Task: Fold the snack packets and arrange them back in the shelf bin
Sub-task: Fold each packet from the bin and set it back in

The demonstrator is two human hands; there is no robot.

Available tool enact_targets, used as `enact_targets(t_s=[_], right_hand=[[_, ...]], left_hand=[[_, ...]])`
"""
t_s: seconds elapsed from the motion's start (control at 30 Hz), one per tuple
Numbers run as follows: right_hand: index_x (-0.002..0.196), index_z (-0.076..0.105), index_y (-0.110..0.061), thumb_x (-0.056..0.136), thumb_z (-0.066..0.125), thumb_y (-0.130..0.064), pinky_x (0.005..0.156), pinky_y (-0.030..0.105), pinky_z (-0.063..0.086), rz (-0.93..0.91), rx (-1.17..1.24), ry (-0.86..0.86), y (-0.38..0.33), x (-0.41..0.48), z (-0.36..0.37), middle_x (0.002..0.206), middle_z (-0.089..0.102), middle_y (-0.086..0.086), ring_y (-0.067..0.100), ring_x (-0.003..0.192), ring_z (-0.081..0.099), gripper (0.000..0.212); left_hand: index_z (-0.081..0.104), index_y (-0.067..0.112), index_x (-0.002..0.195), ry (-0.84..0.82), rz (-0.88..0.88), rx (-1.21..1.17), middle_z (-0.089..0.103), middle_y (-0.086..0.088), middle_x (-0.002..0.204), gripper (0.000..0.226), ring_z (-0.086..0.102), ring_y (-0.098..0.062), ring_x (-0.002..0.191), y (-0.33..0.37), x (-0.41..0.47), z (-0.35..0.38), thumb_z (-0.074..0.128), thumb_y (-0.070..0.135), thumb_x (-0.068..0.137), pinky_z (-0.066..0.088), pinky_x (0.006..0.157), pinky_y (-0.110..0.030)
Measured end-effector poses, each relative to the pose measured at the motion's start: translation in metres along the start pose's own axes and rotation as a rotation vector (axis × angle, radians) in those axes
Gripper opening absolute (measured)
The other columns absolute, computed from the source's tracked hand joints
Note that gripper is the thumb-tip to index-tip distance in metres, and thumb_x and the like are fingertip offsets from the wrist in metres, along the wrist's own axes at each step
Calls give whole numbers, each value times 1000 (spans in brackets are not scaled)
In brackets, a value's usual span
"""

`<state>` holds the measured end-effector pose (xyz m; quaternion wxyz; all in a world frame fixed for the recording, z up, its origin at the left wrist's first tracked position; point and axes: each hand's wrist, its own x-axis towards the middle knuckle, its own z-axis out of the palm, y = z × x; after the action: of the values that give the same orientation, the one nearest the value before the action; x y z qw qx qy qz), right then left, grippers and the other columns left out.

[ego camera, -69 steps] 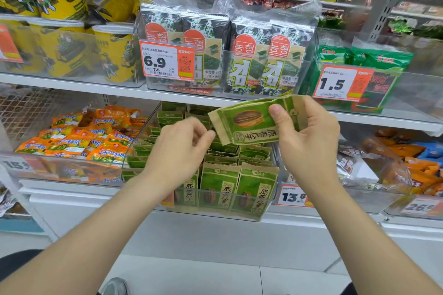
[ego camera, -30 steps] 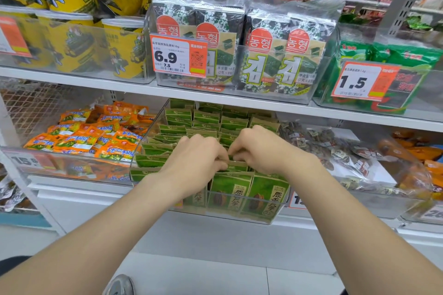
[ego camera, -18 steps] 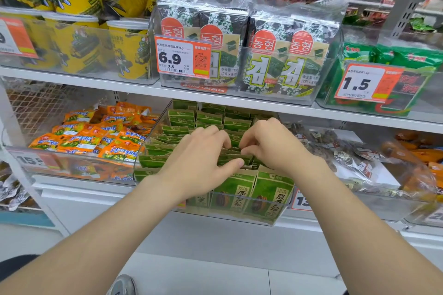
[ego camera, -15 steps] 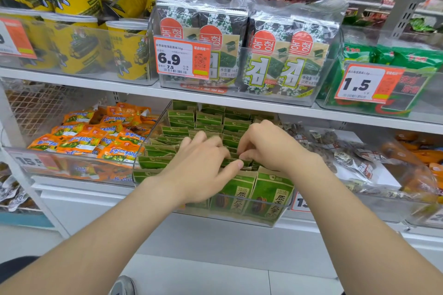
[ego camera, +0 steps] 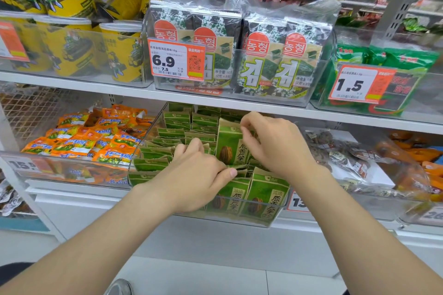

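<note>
While orange packets (ego camera: 84,136) fill the bin at left, your left hand (ego camera: 199,175) lies curled over the green packets (ego camera: 177,124) in the clear shelf bin (ego camera: 215,219); whether it grips one cannot be told. Your right hand (ego camera: 275,148) pinches the top of the raised packet (ego camera: 229,143), upright above the rows.

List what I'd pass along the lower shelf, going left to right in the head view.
Orange snack packets → left hand → raised green packet → right hand → clear bags of dark snacks → orange packs at far right.
</note>
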<state>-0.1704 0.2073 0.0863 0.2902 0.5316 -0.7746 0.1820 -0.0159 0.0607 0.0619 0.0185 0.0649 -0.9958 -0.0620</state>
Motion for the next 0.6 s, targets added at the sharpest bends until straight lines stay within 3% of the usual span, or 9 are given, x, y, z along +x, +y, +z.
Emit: enact_targets(t_s=[0.13, 0.2, 0.27, 0.3, 0.37, 0.47, 0.6], right_hand=[[109, 65, -6, 106, 58, -14, 53, 45, 52, 114, 65, 455, -2, -3, -18, 94, 67, 4, 27, 70, 63, 11], [113, 64, -1, 106, 58, -7, 65, 32, 53, 174, 135, 582, -6, -6, -30, 99, 66, 9, 24, 79, 62, 11], [115, 65, 2, 106, 58, -4, 77, 13, 44, 237, 162, 672, -11, -9, -42, 102, 67, 11, 20, 86, 63, 13], [115, 64, 2, 106, 58, -4, 79, 11, 41, 271, 191, 709, -14, -11, -46, 102, 67, 9, 17, 85, 61, 13], [116, 64, -3, 107, 56, -8, 73, 21, 45, 360, 286, 749, -20, -14, -52, 98, 64, -2, 15, 74, 59, 13], [114, 63, -13, 106, 58, -15, 57, 37, 44, 469, 378, 691, -28, -17, -54, 87, 61, -13, 15, 55, 55, 10], [108, 66, -19, 103, 61, -17, 69, 45, 53, 563, 442, 597, -37, -15, -43, 79, 68, -14, 9, 61, 60, 7]], left_hand=[[60, 33, 88, 22, -7, -21, 63, 12, 89, 61, 34, -21, 104, 0, -1, 4, 13, 65, 108, 35, 96, -48], [63, 32, 89, 47, -16, -44, 62, 12, 86, 61, 38, -20, 103, 1, -1, 2, 16, 65, 107, 36, 95, -48], [65, 29, 86, 92, -34, -89, 61, 10, 77, 59, 44, -20, 99, -1, 1, -2, 22, 63, 108, 38, 95, -49], [66, 28, 84, 139, -38, -125, 61, 9, 72, 57, 48, -18, 95, -2, 2, -4, 26, 60, 109, 40, 97, -48], [64, 28, 79, 309, -45, -232, 60, 8, 64, 46, 56, -9, 76, -2, 6, -8, 36, 46, 112, 47, 92, -42], [66, 23, 90, 602, -92, -530, 63, 7, 67, 29, 58, -8, 64, 10, 8, -20, 46, 27, 111, 42, 62, -26], [58, 22, 103, 644, 16, -804, 68, 2, 88, 12, 60, -14, 73, 35, 11, -27, 49, 22, 112, 44, 66, -30]])
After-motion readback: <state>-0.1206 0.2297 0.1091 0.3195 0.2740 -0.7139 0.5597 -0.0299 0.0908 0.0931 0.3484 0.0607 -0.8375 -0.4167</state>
